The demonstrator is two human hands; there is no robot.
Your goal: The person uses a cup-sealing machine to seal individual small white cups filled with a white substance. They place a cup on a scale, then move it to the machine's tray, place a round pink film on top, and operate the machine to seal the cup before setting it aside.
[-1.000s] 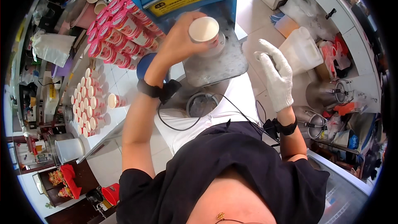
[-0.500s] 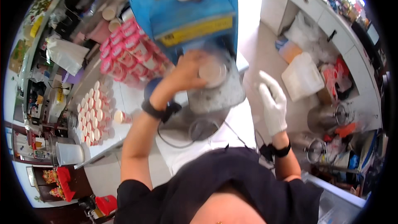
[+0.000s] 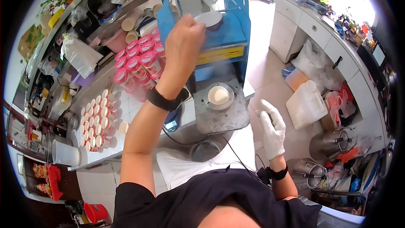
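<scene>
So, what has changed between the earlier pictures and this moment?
The left hand let go of the cup, which now sits in the round holder on the metal plate of the blue machine. The hand has moved up toward the machine's upper part. The gloved right hand stayed open beside the plate, holding nothing. The rows of small cups and the pink-lidded cups on the counter did not change.

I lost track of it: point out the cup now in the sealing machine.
The cup sits in the round holder on the grey tray, centre of the head view.
</scene>
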